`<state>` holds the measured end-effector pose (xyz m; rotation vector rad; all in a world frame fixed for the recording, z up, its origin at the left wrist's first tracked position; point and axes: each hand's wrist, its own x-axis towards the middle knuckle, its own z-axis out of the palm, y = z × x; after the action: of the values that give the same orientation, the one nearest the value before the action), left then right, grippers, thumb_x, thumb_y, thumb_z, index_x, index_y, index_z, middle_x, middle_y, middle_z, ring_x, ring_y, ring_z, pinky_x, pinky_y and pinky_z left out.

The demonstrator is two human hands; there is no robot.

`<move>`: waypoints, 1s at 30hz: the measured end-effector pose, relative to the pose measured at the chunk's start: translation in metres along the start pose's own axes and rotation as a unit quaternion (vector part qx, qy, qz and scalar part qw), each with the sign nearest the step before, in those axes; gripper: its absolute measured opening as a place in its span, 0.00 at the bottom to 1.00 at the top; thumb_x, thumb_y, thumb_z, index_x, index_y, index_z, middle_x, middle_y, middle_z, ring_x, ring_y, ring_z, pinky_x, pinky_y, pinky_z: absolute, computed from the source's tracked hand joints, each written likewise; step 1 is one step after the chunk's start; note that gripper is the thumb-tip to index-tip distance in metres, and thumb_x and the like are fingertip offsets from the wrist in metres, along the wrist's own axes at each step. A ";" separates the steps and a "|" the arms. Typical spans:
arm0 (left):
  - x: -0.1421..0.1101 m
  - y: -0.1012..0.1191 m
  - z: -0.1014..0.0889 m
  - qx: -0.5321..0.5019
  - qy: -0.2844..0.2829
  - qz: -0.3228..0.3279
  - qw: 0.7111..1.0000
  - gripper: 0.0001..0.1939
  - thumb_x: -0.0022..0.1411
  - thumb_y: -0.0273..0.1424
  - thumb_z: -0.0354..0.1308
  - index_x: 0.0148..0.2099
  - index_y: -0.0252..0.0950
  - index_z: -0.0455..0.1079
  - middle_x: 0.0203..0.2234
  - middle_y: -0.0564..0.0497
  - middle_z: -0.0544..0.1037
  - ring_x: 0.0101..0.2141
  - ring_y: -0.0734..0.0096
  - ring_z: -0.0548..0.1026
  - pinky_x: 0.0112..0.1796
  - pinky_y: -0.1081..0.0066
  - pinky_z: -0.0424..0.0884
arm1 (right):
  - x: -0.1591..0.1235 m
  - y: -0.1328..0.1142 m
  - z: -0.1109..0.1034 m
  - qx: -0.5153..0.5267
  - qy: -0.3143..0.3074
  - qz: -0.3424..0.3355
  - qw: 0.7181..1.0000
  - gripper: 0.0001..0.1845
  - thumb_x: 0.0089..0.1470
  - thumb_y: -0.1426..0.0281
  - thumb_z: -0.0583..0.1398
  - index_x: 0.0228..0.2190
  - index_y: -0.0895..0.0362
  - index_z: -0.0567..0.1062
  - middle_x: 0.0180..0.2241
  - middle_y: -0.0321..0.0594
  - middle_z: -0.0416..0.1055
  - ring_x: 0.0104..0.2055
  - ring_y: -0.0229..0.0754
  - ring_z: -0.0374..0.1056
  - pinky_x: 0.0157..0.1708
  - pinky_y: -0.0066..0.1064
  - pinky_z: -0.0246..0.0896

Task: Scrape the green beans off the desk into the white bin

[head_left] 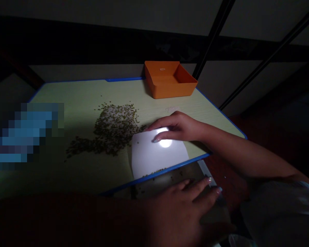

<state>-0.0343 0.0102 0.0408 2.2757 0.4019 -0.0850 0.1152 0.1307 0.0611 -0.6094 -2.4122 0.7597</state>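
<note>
My right hand (181, 127) is closed on the upper edge of a thin white sheet (154, 154), its thumb lying over the near face. The sheet leans at the table's front edge, with several small greenish beans or seeds (158, 171) along its bottom. Below that edge, my left hand (182, 206) has its fingers spread and nothing visible in it. It is over a dim container with a pale rim (206, 171); a few grains lie inside, and whether the hand touches it I cannot tell. A loose pile of small greenish-brown grains (115, 123) covers the middle of the table.
The pale table (74, 92) has a blue edge. An orange open box (172, 90) stands at its back right corner. A blurred blue patch (28, 130) covers the left side. Light panels with dark strips stand behind, and the surroundings are dark.
</note>
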 end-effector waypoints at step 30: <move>0.001 -0.023 0.014 0.079 0.029 0.119 0.989 0.29 0.70 0.40 0.34 0.67 0.30 0.44 0.64 0.43 0.50 0.63 0.59 0.50 0.56 0.58 0.57 | -0.013 0.020 -0.041 -0.097 0.229 0.220 0.943 0.21 0.50 0.59 0.62 0.42 0.60 0.76 0.30 0.39 0.72 0.20 0.28 0.52 0.18 0.25 0.43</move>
<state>-0.0393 0.0148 0.0151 2.4707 0.1543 0.0737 0.1547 0.1540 0.0722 -1.2816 -1.9457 0.4762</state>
